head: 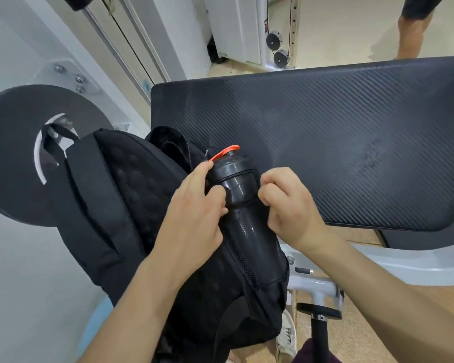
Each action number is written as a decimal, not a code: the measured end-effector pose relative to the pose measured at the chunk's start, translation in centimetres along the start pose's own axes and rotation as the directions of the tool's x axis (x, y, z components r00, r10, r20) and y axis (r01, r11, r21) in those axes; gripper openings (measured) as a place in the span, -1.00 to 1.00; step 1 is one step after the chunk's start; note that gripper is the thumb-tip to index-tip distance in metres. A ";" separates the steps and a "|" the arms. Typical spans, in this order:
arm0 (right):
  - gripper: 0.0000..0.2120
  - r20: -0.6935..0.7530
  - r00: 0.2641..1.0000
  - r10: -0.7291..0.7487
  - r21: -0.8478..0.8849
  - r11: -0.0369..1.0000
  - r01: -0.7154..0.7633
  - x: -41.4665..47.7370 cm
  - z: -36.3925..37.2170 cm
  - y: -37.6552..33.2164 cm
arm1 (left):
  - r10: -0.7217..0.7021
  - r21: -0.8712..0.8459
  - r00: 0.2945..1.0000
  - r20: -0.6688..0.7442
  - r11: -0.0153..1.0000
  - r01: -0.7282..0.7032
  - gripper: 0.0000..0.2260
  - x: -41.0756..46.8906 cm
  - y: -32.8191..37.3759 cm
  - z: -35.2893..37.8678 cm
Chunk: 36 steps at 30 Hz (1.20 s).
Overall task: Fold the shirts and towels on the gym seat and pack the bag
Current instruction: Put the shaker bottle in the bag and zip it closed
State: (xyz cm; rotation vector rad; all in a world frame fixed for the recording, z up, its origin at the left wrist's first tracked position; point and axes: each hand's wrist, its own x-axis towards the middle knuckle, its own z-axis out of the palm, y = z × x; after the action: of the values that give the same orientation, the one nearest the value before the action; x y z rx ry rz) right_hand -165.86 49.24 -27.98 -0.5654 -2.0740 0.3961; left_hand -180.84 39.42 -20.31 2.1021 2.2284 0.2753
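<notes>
A black backpack [121, 200] lies on its front at the left end of the black gym seat [338, 142], padded back panel up, main zip partly open at the top. A black water bottle [236, 187] with an orange cap loop stands in the bag's mesh side pocket [252, 258]. My left hand [194, 210] grips the bottle's neck and the pocket edge from the left. My right hand [286, 205] has its fingers curled against the bottle's right side, pinching the pocket's rim. No shirts or towels are in sight.
A round black weight disc [13, 158] on the grey machine frame sits left of the bag. Below the seat are a grey frame and a black adjustment knob [319, 310]. Another person's leg [412, 27] stands on the floor beyond the seat, far right.
</notes>
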 end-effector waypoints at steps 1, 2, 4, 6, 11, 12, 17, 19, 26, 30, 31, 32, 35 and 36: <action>-0.71 0.001 1.000 -0.017 0.011 1.000 0.017 0.5 0.3 0.0 | -0.022 0.006 0.999 -0.035 1.000 0.023 -0.85 -0.1 0.0 0.1; -0.70 0.007 1.000 -0.027 0.022 0.999 0.027 0.9 0.6 0.1 | -0.036 0.008 0.997 -0.064 0.999 0.037 -0.84 -0.3 0.1 0.2; -0.70 0.020 1.000 -0.021 0.041 0.999 0.020 1.3 0.9 0.1 | -0.036 0.002 0.994 -0.101 0.999 0.036 -0.84 -0.6 0.3 0.4; -0.71 0.032 0.999 0.024 0.087 0.996 -0.026 1.1 0.8 0.1 | -0.019 0.001 0.992 -0.125 1.000 0.019 -0.82 -0.8 0.6 0.5; -0.59 0.082 0.886 0.457 0.379 0.808 -0.452 1.1 0.7 -1.0 | -0.018 -0.038 0.977 -0.211 0.999 0.010 -0.83 -0.5 0.6 0.9; -0.57 0.098 0.845 0.526 0.410 0.752 -0.516 1.2 0.7 -1.1 | -0.014 -0.042 0.975 -0.222 0.999 0.005 -0.83 -0.5 0.6 0.9; -0.70 0.331 0.764 0.554 0.341 0.685 -0.644 1.7 -0.5 -1.3 | 0.027 -0.020 0.974 -0.225 0.999 -0.033 -0.79 -0.2 0.6 1.2; -0.65 0.461 0.738 0.492 0.283 0.707 -0.648 1.6 -0.9 -1.7 | 0.023 -0.007 0.973 -0.232 1.000 -0.025 -0.82 -0.1 0.5 1.4; -0.20 0.720 0.567 0.400 0.266 0.596 -0.758 1.4 -2.5 -0.8 | 0.015 -0.113 0.973 -0.230 0.993 -0.042 -0.94 -0.5 0.2 1.4; -0.01 0.750 0.523 0.405 0.223 0.590 -0.776 0.6 -2.8 -0.4 | -0.107 -0.199 0.993 -0.047 0.975 0.096 -0.58 -0.1 0.3 1.0; 0.01 0.742 0.545 0.389 0.217 0.630 -0.746 0.4 -2.4 -0.7 | -0.108 -0.149 0.994 -0.021 0.983 0.104 -0.48 0.0 0.4 1.1; 0.03 0.724 0.572 0.385 0.214 0.663 -0.717 0.1 -1.9 -1.1 | -0.105 -0.112 0.994 -0.012 0.988 0.103 -0.43 0.1 0.5 1.3; -0.02 0.613 0.647 0.453 0.219 0.690 -0.690 -0.5 -1.1 -1.4 | -0.119 -0.111 0.991 -0.061 0.987 0.112 -0.46 0.3 0.6 1.5; -0.07 0.568 0.665 0.485 0.237 0.678 -0.696 -0.8 -1.0 -1.3 | -0.125 -0.124 0.988 -0.086 0.986 0.114 -0.49 0.3 0.6 1.7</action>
State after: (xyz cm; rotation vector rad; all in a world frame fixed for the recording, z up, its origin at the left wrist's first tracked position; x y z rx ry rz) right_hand -164.99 47.77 -27.36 -0.9584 -2.0675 1.5004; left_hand -180.00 39.85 -21.82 1.9248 2.3155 0.4958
